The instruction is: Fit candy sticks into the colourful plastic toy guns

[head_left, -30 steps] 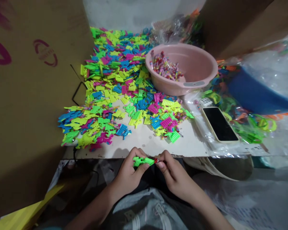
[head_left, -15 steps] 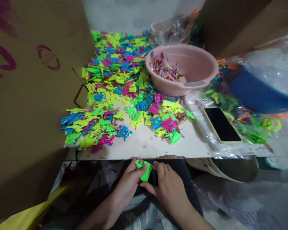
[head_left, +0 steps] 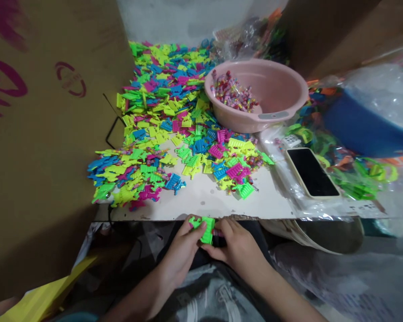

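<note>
My left hand [head_left: 179,252] is closed on a bright green ribbed plastic piece [head_left: 208,229], its thumb lying across the front. The piece has a flat ribbed part and a cut-out, figure-like end. At its right edge my right hand [head_left: 242,248] pinches a small pinkish striped piece [head_left: 217,232], with the thumb under the green one. Fingers hide most of the small piece. Both hands are just below the table's front edge, over my lap. Beyond them lie similar ribbed pieces in blue, pink, yellow and green, one pile [head_left: 130,176] left and another cluster [head_left: 233,167] right.
A pink basin [head_left: 282,96] with small striped pieces stands on the white table [head_left: 201,203]. A phone [head_left: 312,172] rests on clear plastic at the right. A large cardboard box [head_left: 60,147] walls the left side. Below the table's right front is a round container [head_left: 336,235].
The green piece has turned more upright, its ribbed face towards me. Both hands have risen slightly, and the right fingers are closer to its edge. The view has shifted a little.
</note>
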`<act>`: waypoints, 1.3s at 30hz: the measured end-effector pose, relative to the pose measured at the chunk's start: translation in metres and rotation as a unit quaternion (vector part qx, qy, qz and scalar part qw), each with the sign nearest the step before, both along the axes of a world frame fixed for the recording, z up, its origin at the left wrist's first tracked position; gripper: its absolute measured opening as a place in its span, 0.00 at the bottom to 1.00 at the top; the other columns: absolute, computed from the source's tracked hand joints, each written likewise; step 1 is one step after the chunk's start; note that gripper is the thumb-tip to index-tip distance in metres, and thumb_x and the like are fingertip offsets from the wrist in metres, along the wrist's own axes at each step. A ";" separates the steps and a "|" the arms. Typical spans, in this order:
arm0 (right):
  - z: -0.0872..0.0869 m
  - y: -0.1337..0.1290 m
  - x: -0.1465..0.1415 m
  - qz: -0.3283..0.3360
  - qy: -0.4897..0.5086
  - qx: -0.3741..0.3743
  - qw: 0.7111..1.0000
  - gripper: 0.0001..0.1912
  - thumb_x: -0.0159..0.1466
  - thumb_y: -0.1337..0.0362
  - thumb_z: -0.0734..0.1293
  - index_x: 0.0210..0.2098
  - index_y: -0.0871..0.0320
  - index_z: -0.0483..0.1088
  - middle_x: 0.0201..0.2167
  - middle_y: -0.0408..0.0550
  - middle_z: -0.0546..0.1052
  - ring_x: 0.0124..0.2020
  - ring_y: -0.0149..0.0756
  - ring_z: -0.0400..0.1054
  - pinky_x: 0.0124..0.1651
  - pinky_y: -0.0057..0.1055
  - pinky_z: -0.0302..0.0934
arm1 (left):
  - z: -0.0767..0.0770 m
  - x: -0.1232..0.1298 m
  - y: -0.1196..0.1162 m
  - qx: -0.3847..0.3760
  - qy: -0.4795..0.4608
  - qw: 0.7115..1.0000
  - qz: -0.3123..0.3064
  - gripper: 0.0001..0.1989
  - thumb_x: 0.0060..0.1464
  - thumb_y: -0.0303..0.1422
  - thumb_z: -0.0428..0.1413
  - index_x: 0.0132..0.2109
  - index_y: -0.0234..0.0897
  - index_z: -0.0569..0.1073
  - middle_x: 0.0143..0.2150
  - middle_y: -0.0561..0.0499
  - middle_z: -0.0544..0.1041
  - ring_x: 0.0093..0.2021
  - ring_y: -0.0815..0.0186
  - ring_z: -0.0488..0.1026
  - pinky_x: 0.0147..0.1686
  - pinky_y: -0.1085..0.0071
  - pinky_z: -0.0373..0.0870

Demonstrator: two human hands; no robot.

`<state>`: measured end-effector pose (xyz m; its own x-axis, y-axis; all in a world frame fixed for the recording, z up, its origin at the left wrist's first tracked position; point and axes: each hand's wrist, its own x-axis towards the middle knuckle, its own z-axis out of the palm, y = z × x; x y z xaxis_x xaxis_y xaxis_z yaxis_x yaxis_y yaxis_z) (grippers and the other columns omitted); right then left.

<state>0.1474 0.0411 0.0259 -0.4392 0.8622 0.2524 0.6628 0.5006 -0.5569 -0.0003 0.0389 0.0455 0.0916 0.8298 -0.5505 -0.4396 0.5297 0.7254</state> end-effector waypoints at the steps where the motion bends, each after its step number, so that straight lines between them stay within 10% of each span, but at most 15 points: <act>1: 0.003 0.005 0.004 -0.006 0.019 -0.014 1.000 0.20 0.60 0.49 0.68 0.40 0.57 0.65 0.32 0.50 0.75 0.33 0.41 0.71 0.34 0.33 0.64 | 0.000 -0.004 0.004 0.016 0.033 0.999 -0.003 0.15 0.47 0.41 0.63 0.39 0.39 0.71 0.38 0.51 0.76 0.42 0.62 0.73 0.45 0.67 0.67; 5: 0.008 0.037 0.042 -0.134 0.044 0.018 0.990 0.21 0.66 0.50 0.62 0.51 0.56 0.62 0.42 0.55 0.73 0.44 0.47 0.69 0.45 0.42 0.64 | 0.005 -0.037 0.031 0.147 0.350 0.925 0.021 0.12 0.51 0.41 0.59 0.39 0.41 0.69 0.33 0.54 0.73 0.37 0.62 0.71 0.40 0.68 0.66; 11: -0.008 0.082 0.108 -0.260 -0.125 0.091 0.953 0.16 0.68 0.63 0.56 0.51 0.60 0.68 0.47 0.60 0.71 0.47 0.50 0.65 0.49 0.47 0.60 | 0.028 -0.110 0.094 0.373 0.717 0.582 0.093 0.10 0.59 0.32 0.49 0.43 0.38 0.74 0.45 0.45 0.74 0.49 0.55 0.70 0.54 0.56 0.62; 14: -0.014 0.093 0.113 -0.257 -0.175 0.086 0.947 0.17 0.67 0.67 0.56 0.52 0.58 0.68 0.48 0.59 0.71 0.45 0.49 0.66 0.47 0.45 0.61 | 0.031 -0.129 0.112 0.321 0.808 0.486 0.093 0.10 0.56 0.34 0.54 0.44 0.37 0.76 0.49 0.43 0.74 0.51 0.48 0.69 0.55 0.45 0.59; 17: -0.014 0.104 0.103 -0.225 -0.199 0.081 0.950 0.19 0.66 0.68 0.56 0.54 0.56 0.67 0.50 0.57 0.71 0.45 0.48 0.66 0.45 0.43 0.62 | 0.025 -0.122 0.118 0.326 0.808 0.488 0.048 0.14 0.53 0.37 0.56 0.46 0.38 0.75 0.52 0.41 0.72 0.54 0.45 0.67 0.56 0.44 0.58; 21: -0.012 0.123 0.091 -0.217 -0.228 0.070 0.947 0.18 0.66 0.67 0.58 0.55 0.54 0.67 0.48 0.56 0.72 0.43 0.47 0.68 0.40 0.39 0.63 | 0.010 -0.076 0.129 0.388 0.727 0.559 -0.091 0.16 0.57 0.37 0.51 0.51 0.39 0.71 0.60 0.40 0.66 0.62 0.51 0.61 0.60 0.54 0.59; 25: -0.016 0.134 0.091 -0.254 -0.234 0.064 0.936 0.15 0.66 0.63 0.59 0.49 0.59 0.69 0.45 0.60 0.73 0.37 0.49 0.70 0.32 0.38 0.62 | -0.008 -0.029 0.158 0.286 0.699 0.620 -0.211 0.23 0.59 0.35 0.50 0.60 0.36 0.64 0.68 0.35 0.56 0.68 0.45 0.51 0.62 0.49 0.53; 31: -0.028 0.113 0.110 -0.253 -0.210 0.080 0.941 0.11 0.67 0.64 0.56 0.40 0.60 0.68 0.30 0.56 0.75 0.31 0.47 0.70 0.32 0.39 0.61 | -0.025 -0.009 0.189 0.232 0.693 0.647 -0.217 0.26 0.61 0.37 0.47 0.62 0.26 0.60 0.66 0.26 0.57 0.68 0.40 0.51 0.61 0.46 0.52; 39: -0.030 0.064 0.113 -0.289 -0.077 0.020 0.954 0.09 0.65 0.57 0.56 0.36 0.54 0.63 0.27 0.49 0.74 0.25 0.42 0.70 0.26 0.34 0.58 | -0.028 0.006 0.154 0.281 0.646 0.663 -0.251 0.26 0.62 0.36 0.47 0.64 0.31 0.60 0.67 0.33 0.59 0.68 0.48 0.53 0.63 0.53 0.52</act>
<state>0.2603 0.1052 -0.0038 0.0721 0.9628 0.2604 0.9066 0.0455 -0.4195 0.0057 0.1934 0.0173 0.1874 0.9807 -0.0549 0.8719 -0.1404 0.4691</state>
